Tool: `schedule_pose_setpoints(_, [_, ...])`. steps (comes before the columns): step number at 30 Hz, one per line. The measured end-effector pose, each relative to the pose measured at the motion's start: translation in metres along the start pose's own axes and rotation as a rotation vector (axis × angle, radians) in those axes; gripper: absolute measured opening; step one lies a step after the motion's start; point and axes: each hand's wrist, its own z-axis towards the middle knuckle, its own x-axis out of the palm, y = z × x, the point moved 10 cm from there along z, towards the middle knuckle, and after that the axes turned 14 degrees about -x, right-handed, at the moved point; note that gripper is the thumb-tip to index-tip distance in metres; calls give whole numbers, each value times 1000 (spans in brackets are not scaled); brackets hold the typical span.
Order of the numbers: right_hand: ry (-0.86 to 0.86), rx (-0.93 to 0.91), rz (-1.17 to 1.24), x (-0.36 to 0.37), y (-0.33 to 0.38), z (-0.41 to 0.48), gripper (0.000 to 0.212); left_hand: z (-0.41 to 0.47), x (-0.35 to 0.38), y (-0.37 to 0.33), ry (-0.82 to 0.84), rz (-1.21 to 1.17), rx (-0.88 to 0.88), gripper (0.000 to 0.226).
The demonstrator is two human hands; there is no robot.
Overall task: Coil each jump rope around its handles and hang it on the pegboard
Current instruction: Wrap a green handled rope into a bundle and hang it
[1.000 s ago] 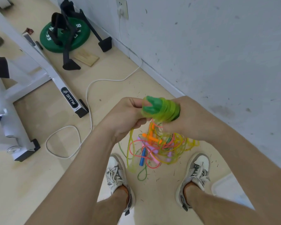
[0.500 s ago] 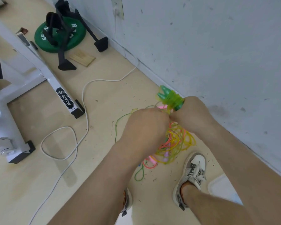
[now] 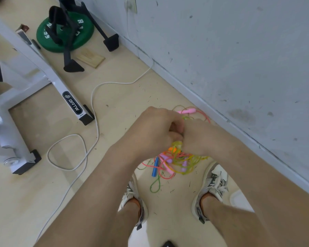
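Tangle of jump ropes lay on the floor between the shoes, at 6 o'clock from the hands, pink handle at 12 o'clock, left hand and right hand pressed together, fingers curled inward — what they gripped was hidden, could not tell — white cable at 9 o'clock.
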Motion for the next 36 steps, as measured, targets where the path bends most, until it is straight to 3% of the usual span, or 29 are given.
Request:
schedule_pose_setpoints(1, [33,-13,-28,3,2,-1,3,1,2,8,55,-60,-45,15])
schedule_pose_setpoints(4, [117,-47,-13,9,14,-4,24,3,8,24,159,-102,-136,18])
schedule_pose_setpoints(10, [15,-112,82,-1,23,-1,27,5,-11,27,11,-192,-153,21])
schedule_pose_setpoints(13, [57,-147,39,2,27,-2,30,5,-11,27,20,-226,-145,20])
schedule_pose_setpoints(20, [166,-305,312,-1,47,-12,11,5,-14,42,139,-578,-211,9])
schedule_pose_setpoints(23, [11,-330,438,-25,48,-15,4,7,-5,58,200,-757,-305,19])
schedule_pose_setpoints(27, [-243,-207,605,-54,28,-22,34,13,6,60,199,-791,-365,54])
schedule_pose_setpoints(33, [-411,9,956,-48,1,-21,25,18,1,50,-6,-656,-312,37])
schedule_pose_setpoints(36, [-480,112,1124,-43,-10,-22,39,17,8,36,-17,-431,-251,45])
